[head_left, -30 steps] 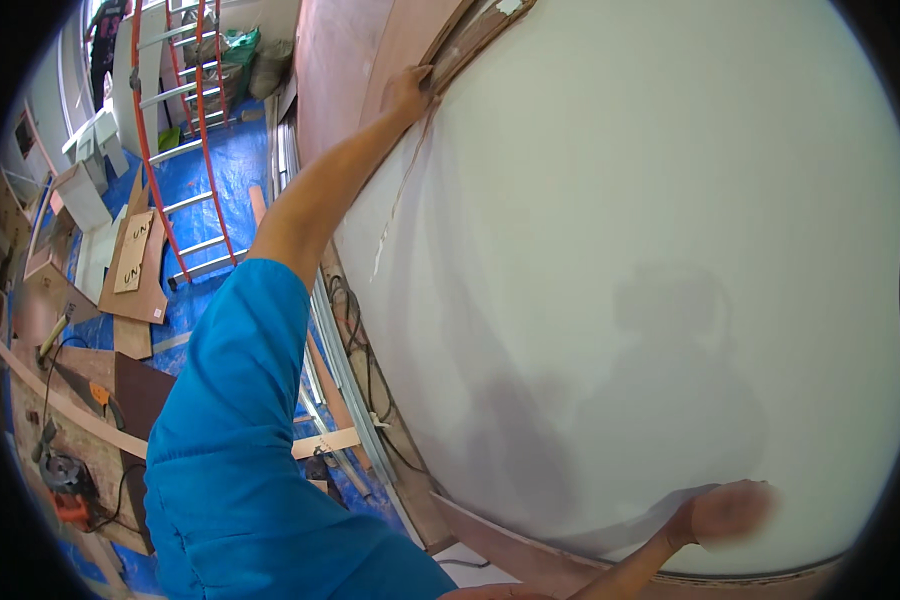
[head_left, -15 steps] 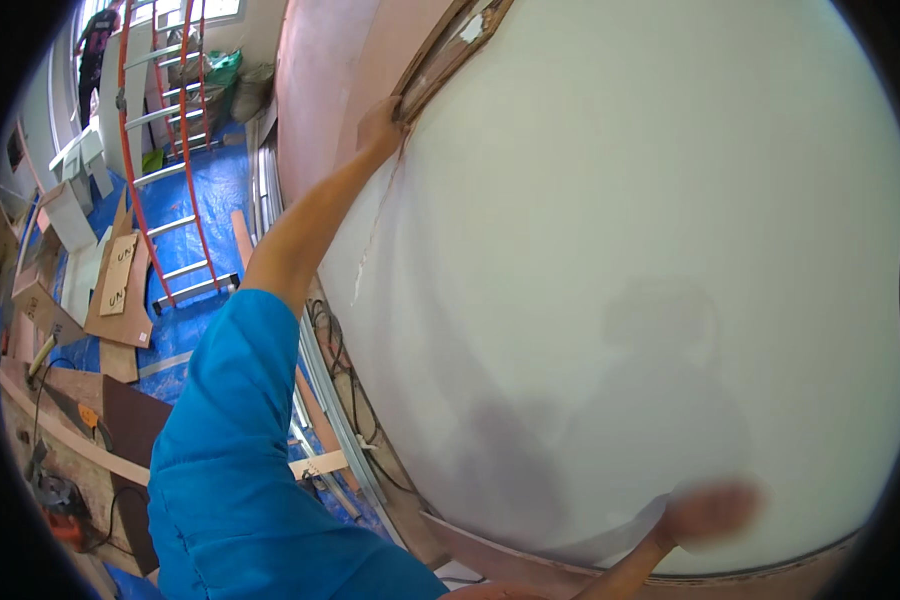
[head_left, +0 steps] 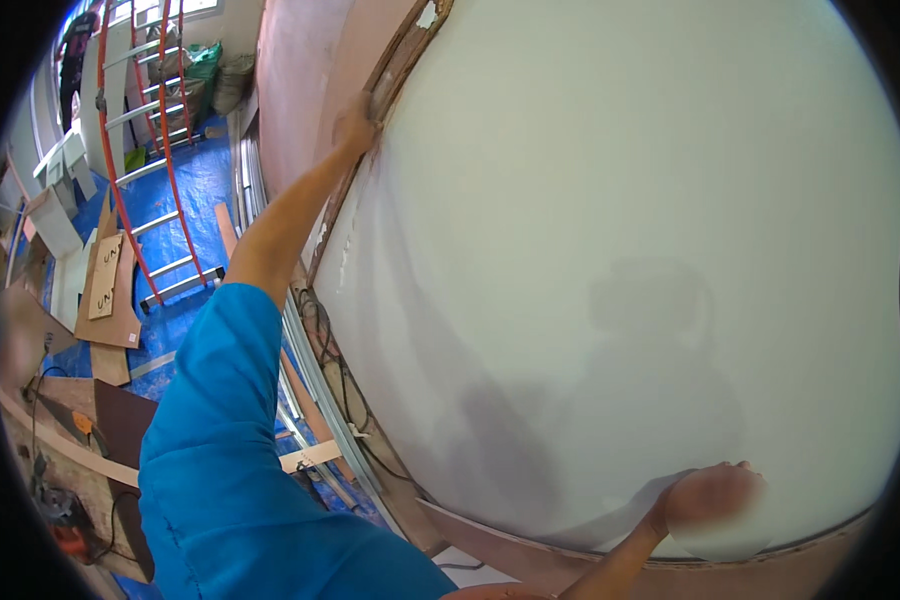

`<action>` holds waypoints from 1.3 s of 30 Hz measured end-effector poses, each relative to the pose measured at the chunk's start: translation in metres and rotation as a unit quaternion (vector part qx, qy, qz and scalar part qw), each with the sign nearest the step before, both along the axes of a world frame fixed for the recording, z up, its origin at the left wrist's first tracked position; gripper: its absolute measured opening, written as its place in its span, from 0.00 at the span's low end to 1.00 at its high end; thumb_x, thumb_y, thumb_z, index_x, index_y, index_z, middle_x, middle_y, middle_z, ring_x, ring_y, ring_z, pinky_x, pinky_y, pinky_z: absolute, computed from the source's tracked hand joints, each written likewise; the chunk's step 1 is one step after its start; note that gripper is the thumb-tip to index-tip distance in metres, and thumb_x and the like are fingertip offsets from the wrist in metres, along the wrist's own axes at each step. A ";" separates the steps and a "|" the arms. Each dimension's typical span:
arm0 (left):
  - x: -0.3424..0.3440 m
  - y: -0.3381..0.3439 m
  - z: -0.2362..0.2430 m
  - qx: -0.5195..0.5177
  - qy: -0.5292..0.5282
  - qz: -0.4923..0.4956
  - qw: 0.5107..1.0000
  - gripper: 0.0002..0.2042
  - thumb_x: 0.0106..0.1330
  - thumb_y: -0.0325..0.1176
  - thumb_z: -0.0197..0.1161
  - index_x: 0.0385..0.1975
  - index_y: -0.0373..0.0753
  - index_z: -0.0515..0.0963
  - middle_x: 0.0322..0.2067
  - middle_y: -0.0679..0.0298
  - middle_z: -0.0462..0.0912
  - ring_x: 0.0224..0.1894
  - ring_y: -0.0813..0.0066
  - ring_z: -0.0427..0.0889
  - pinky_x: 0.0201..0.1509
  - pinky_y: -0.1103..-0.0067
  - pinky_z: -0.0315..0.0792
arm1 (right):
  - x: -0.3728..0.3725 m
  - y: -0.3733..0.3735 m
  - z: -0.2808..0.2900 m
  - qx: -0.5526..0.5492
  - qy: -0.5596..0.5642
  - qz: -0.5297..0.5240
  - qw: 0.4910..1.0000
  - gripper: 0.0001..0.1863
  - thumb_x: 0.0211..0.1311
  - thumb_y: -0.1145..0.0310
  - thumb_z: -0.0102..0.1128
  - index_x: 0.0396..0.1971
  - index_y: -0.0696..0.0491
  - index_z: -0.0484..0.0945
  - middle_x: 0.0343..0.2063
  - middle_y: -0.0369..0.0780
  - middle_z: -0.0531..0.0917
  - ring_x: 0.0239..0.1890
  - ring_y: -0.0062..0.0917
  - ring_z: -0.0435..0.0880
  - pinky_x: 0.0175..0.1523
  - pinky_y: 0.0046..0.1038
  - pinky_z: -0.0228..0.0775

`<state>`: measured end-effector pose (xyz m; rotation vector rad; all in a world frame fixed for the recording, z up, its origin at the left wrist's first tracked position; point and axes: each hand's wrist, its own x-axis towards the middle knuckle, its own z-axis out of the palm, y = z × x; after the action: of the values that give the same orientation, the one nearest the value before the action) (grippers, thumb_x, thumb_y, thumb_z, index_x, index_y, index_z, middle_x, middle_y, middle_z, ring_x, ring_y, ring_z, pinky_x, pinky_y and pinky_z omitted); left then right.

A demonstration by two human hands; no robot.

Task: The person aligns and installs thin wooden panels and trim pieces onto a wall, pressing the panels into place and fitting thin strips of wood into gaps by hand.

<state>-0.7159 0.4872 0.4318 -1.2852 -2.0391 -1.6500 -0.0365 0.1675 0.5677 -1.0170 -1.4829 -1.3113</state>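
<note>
A large white sheet (head_left: 610, 250) lies over a brown wooden board (head_left: 300, 90) and fills most of the head view. My left hand (head_left: 355, 120), at the end of a blue-sleeved arm, grips the sheet's far left edge where it meets the board. At the lower right my right hand (head_left: 710, 495) presses flat on the sheet's near edge, fingers spread, and looks blurred. A brown board rim (head_left: 530, 550) shows under that edge.
A red ladder (head_left: 155, 150) stands on blue floor covering (head_left: 195, 180) at the left. Cut plywood pieces (head_left: 105, 290), metal rails (head_left: 315, 375) and a black cable (head_left: 340, 385) lie along the board's left side. An orange tool (head_left: 65, 525) sits at lower left.
The view has swung, so the sheet now fills more of the picture. My left hand stays on the far edge; my right hand has shifted slightly along the near edge.
</note>
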 end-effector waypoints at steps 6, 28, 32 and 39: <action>0.001 -0.010 0.006 -0.003 -0.035 -0.025 0.999 0.29 0.54 0.29 0.76 0.58 0.41 0.74 0.53 0.51 0.82 0.58 0.49 0.79 0.62 0.61 0.72 | -0.001 0.002 0.001 0.008 -0.010 -0.003 1.000 0.12 0.65 0.87 0.48 0.44 0.62 0.75 0.55 0.47 0.70 0.70 0.48 0.65 0.57 0.36 0.81; 0.265 -0.249 0.185 0.331 0.074 -0.393 0.855 0.27 0.50 0.30 0.76 0.50 0.35 0.74 0.41 0.55 0.74 0.44 0.57 0.80 0.49 0.68 0.76 | -0.012 0.001 0.001 0.041 -0.013 0.022 0.999 0.05 0.66 0.82 0.59 0.39 0.59 0.80 0.51 0.41 0.78 0.63 0.41 0.74 0.63 0.39 0.76; 0.320 -0.306 0.205 0.334 0.002 -0.468 0.818 0.25 0.49 0.30 0.75 0.47 0.34 0.73 0.40 0.54 0.73 0.41 0.56 0.78 0.46 0.67 0.75 | -0.001 -0.012 0.009 0.053 -0.026 0.006 0.998 0.03 0.65 0.80 0.61 0.36 0.57 0.82 0.49 0.40 0.82 0.60 0.41 0.77 0.61 0.39 0.76; 0.378 -0.373 0.217 0.357 -0.056 -0.482 0.799 0.24 0.46 0.29 0.73 0.43 0.32 0.71 0.37 0.54 0.73 0.39 0.62 0.76 0.41 0.70 0.72 | 0.001 -0.018 0.010 0.061 -0.028 0.067 0.995 0.03 0.61 0.77 0.63 0.34 0.55 0.83 0.46 0.37 0.85 0.58 0.42 0.80 0.58 0.40 0.75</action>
<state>-0.3376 0.1147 0.6490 -2.0087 -0.4901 -2.5367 -0.0360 0.1498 0.5776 -0.7940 -1.4690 -1.3251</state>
